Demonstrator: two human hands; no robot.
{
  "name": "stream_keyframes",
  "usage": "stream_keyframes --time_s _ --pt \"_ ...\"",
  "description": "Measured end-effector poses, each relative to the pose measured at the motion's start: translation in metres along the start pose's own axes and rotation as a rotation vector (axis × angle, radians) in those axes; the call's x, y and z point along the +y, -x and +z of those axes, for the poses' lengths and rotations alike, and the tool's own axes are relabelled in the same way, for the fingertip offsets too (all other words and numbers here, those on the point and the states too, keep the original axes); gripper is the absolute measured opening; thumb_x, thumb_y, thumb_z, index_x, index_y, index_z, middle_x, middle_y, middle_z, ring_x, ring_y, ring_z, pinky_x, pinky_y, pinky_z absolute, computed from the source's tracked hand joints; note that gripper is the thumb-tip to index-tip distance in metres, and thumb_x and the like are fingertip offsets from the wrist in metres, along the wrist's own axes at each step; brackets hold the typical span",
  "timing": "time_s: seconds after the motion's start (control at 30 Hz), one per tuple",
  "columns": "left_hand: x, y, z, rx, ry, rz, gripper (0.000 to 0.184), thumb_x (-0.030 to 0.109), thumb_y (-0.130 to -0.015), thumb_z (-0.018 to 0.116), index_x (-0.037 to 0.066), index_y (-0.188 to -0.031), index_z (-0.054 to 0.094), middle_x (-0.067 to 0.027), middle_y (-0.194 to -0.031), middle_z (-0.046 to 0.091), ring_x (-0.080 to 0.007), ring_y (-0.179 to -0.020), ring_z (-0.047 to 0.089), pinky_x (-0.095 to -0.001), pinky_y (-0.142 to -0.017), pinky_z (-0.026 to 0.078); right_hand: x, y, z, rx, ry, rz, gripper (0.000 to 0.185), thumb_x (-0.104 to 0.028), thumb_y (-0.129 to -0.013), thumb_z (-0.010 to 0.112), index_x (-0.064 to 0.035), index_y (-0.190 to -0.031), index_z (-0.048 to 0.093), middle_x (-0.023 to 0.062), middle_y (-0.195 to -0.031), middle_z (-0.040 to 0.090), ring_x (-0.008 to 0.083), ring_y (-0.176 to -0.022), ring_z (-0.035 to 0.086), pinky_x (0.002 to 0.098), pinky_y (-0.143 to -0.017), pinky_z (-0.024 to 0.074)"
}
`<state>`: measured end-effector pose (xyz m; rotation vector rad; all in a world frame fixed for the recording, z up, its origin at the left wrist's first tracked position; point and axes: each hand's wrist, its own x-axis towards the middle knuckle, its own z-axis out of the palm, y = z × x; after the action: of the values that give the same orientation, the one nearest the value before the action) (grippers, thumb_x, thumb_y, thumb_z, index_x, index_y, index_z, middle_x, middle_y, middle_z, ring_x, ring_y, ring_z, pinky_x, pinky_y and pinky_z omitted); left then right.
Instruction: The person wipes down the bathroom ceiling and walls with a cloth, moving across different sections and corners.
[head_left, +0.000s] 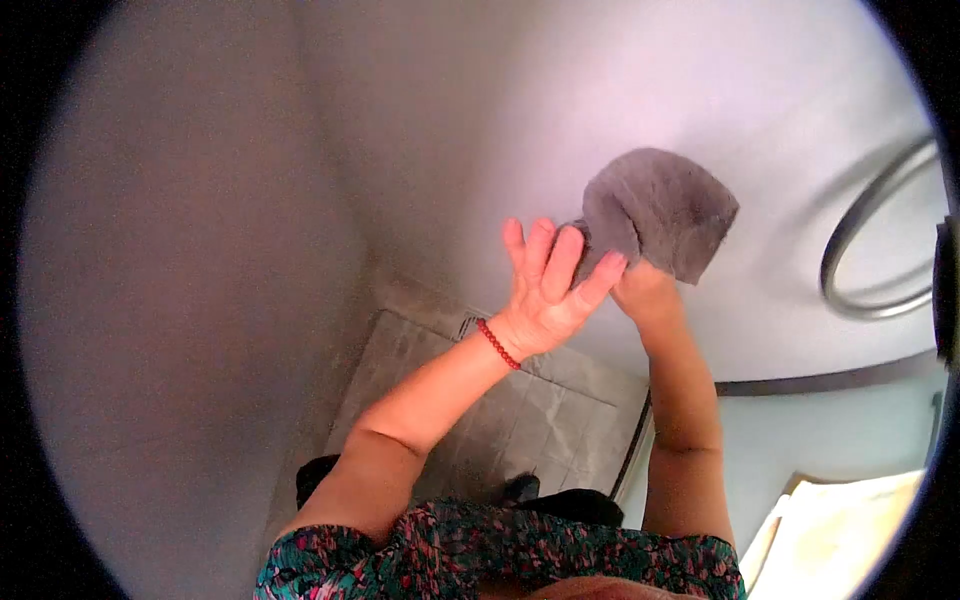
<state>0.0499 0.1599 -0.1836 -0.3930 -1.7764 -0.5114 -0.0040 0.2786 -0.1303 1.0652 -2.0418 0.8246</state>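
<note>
A grey cloth lies against the pale wall, bunched and folded near the centre right of the head view. My right hand is at the cloth's lower edge, its fingers mostly hidden beneath it. Beside it, to the left, my left hand has its fingers spread, with the back of the hand facing the camera. The thumb or nearest finger touches the lower left fold of the cloth. A red bead bracelet circles my left wrist.
A curved metal hose hangs at the right by the wall. Below are a grey tiled floor with a drain grate, a dark frame edge and a pale yellow cloth-like item at lower right.
</note>
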Motion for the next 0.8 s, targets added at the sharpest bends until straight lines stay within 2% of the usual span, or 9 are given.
stream_keyframes --time_s 0.17,0.27,0.4,0.5,0.57,0.63,0.73,0.77,0.8 --pt "0.058 0.059 0.019 0.239 -0.103 0.143 0.040 0.005 -0.073 0.064 0.019 -0.110 0.060 -0.0057 -0.124 0.045 -0.0337 -0.119 0.037 -0.0591 -0.102 0.017 0.052 0.099 0.002 -0.129 0.399 -0.101 0.036 -0.016 -0.078 0.056 -0.0076 -0.113 0.058 0.0166 -0.123 0.051 0.0394 -0.116 0.043 0.0503 -0.101 0.0282" --pt "0.131 0.090 0.078 0.010 -0.005 0.235 0.047 -0.001 -0.071 0.062 0.018 -0.114 0.058 -0.0167 -0.131 0.040 -0.0391 -0.126 0.032 -0.0583 -0.103 0.021 0.100 0.148 -0.056 0.016 0.327 -0.088 0.037 -0.018 -0.078 0.055 -0.0090 -0.115 0.057 0.0154 -0.123 0.052 0.0363 -0.117 0.044 0.0499 -0.101 0.0281" --pt "0.154 0.116 0.148 -0.262 0.370 -0.108 0.053 -0.006 -0.070 0.056 0.010 -0.120 0.053 -0.0184 -0.133 0.038 -0.0401 -0.124 0.034 -0.0548 -0.102 0.025 0.147 0.166 -0.084 -0.197 0.338 -0.104 0.035 -0.011 -0.075 0.060 -0.0081 -0.110 0.060 0.0139 -0.121 0.054 0.0352 -0.116 0.046 0.0490 -0.098 0.0326" --pt "0.191 0.139 0.240 -0.044 0.165 -0.010 0.058 -0.001 -0.070 0.055 0.003 -0.127 0.043 -0.0203 -0.138 0.031 -0.0417 -0.126 0.030 -0.0571 -0.103 0.020 0.216 0.215 -0.126 -0.130 0.048 -0.113 0.032 -0.010 -0.072 0.062 -0.0065 -0.104 0.062 0.0144 -0.119 0.055 0.0360 -0.113 0.048 0.0491 -0.097 0.0333" --pt "0.168 0.122 0.168 -0.001 0.170 -0.138 0.060 0.004 -0.071 0.057 0.001 -0.128 0.039 -0.0211 -0.140 0.027 -0.0424 -0.127 0.026 -0.0582 -0.104 0.015 0.137 0.190 -0.127 -0.080 0.164 -0.257 0.031 -0.009 -0.071 0.062 -0.0057 -0.101 0.063 0.0148 -0.117 0.056 0.0353 -0.111 0.050 0.0480 -0.097 0.0344" --pt "0.176 0.124 0.177 -0.022 0.137 -0.270 0.065 0.010 -0.071 0.059 -0.002 -0.130 0.035 -0.0219 -0.141 0.024 -0.0430 -0.129 0.022 -0.0592 -0.104 0.011 0.142 0.204 -0.144 -0.034 0.280 -0.404 0.028 -0.009 -0.070 0.061 -0.0029 -0.097 0.063 0.0175 -0.113 0.057 0.0346 -0.108 0.052 0.0462 -0.093 0.0376" --pt "0.219 0.111 0.203 0.007 -0.105 -0.205 0.062 0.024 -0.071 0.058 -0.006 -0.122 0.043 -0.0225 -0.142 0.020 -0.0445 -0.130 0.016 -0.0632 -0.101 0.008 0.148 0.221 -0.192 -0.137 0.421 -0.381 0.029 -0.010 -0.075 0.059 -0.0016 -0.102 0.062 0.0173 -0.110 0.058 0.0387 -0.103 0.052 0.0492 -0.091 0.0347" --pt "0.238 0.095 0.210 -0.007 -0.185 -0.159 0.061 0.028 -0.070 0.058 -0.007 -0.119 0.046 -0.0224 -0.143 0.019 -0.0445 -0.130 0.016 -0.0644 -0.100 0.009 0.154 0.222 -0.211 -0.163 0.509 -0.343 0.020 -0.018 -0.075 0.059 -0.0059 -0.089 0.064 0.0166 -0.100 0.060 0.0376 -0.099 0.053 0.0510 -0.088 0.0335" --pt "0.254 0.079 0.217 0.063 -0.207 -0.120 0.036 0.026 -0.068 0.060 -0.003 -0.090 0.060 -0.0207 -0.142 0.026 -0.0425 -0.127 0.024 -0.0675 -0.093 0.016 0.161 0.227 -0.226 -0.205 0.656 -0.240 0.015 -0.024 -0.075 0.057 -0.0093 -0.077 0.062 0.0140 -0.085 0.061 0.0351 -0.089 0.054 0.0526 -0.087 0.0327"
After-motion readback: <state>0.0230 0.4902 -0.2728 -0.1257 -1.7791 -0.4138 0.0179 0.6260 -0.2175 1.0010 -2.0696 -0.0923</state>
